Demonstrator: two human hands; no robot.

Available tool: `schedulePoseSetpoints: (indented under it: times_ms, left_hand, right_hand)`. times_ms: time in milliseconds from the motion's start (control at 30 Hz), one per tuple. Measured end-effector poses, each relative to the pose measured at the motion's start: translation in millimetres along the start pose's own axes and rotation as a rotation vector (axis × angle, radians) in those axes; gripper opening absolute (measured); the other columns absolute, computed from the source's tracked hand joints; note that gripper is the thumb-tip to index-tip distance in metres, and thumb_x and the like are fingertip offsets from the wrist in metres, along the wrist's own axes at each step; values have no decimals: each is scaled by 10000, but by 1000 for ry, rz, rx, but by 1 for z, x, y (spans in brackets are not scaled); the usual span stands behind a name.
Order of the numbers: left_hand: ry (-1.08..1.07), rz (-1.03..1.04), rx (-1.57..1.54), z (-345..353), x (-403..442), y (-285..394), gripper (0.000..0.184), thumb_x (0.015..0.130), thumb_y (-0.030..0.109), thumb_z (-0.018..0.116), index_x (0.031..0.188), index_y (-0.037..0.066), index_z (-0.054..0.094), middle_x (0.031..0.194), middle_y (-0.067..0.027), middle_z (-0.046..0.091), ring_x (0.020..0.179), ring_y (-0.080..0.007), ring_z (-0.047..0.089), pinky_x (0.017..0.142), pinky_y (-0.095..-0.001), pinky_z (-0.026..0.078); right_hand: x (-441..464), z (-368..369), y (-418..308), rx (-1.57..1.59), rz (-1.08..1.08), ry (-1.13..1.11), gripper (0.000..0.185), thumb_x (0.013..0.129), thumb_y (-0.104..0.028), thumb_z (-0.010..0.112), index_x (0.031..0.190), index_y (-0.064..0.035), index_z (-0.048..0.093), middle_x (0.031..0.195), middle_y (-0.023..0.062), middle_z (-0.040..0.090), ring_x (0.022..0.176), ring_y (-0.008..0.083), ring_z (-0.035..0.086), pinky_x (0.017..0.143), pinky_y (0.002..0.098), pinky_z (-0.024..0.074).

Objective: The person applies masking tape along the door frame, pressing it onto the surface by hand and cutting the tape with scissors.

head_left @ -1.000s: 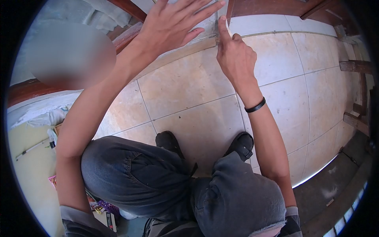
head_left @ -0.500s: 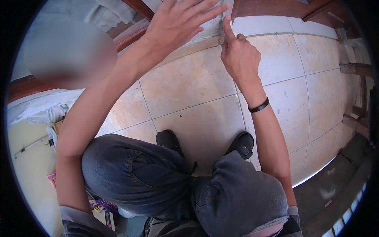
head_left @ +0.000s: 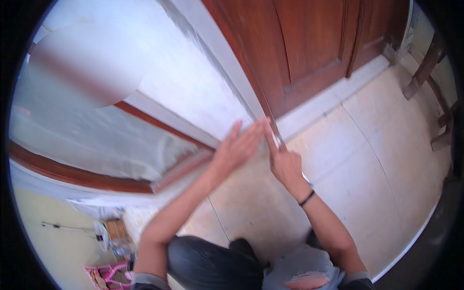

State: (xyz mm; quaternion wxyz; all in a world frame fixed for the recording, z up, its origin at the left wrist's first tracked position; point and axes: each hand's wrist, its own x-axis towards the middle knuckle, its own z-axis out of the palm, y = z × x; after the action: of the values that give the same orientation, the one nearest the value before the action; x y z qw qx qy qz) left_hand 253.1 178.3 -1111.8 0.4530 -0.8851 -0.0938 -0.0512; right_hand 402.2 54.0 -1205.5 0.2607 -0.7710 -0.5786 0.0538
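Observation:
My left hand is stretched out flat, thumb apart from the fingers, and nothing shows in it. Its fingertips meet or overlap the tip of my right index finger, beside the foot of the white door frame. The index finger of my right hand points forward along a thin, pale, shiny object, while the other fingers are curled. A bright glint shows by the wrist, near a black wristband. Blur hides what the object is.
A brown wooden door stands ahead above a pale tiled floor. To the left is a window with a red-brown frame. Dark wooden legs stand at right. A pink-edged item and a small brown box lie lower left.
The view has tilted up, showing more door and wall. Both hands appear lower in it. My left hand's fingers have come closer together and now reach my right index fingertip.

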Motion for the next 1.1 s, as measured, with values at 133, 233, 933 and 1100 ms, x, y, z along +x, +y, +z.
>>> schedulePoseSetpoints:
  times_ms: [133, 233, 933, 1100]
  left_hand:
    - [73, -114, 18, -36, 16, -40, 752, 970, 639, 623, 1625, 284, 517, 1753, 68, 389, 1624, -120, 326, 1299, -712, -44]
    - [139, -220, 68, -60, 26, -71, 719, 981, 666, 607, 1617, 339, 532, 1717, 81, 446, 1596, -121, 380, 1281, -732, -81]
    - [-6, -181, -9, -55, 15, -37, 826, 1018, 602, 546, 1675, 114, 432, 1786, -51, 328, 1666, -198, 253, 1280, -722, -80]
    - [-60, -147, -16, -42, 10, -21, 875, 993, 578, 574, 1703, 111, 366, 1810, -53, 262, 1689, -194, 171, 1298, -693, -57]
  right_hand:
    - [0, -1, 1, -7, -24, -37, 900, 905, -109, 670, 1722, -153, 294, 1389, 243, 692, 684, 360, 761, 597, 469, 611]
    - [0, -3, 0, -46, -17, -83, 871, 914, -118, 659, 1712, -143, 313, 1361, 277, 699, 653, 364, 754, 584, 474, 609]
    - [0, -1, 1, -32, -44, -15, 841, 952, -149, 671, 1704, -103, 299, 963, 276, 720, 660, 426, 732, 594, 528, 588]
    - [-1, -11, -1, -7, -37, -88, 836, 982, -225, 693, 1706, -109, 293, 1056, 287, 707, 737, 423, 743, 634, 533, 596]
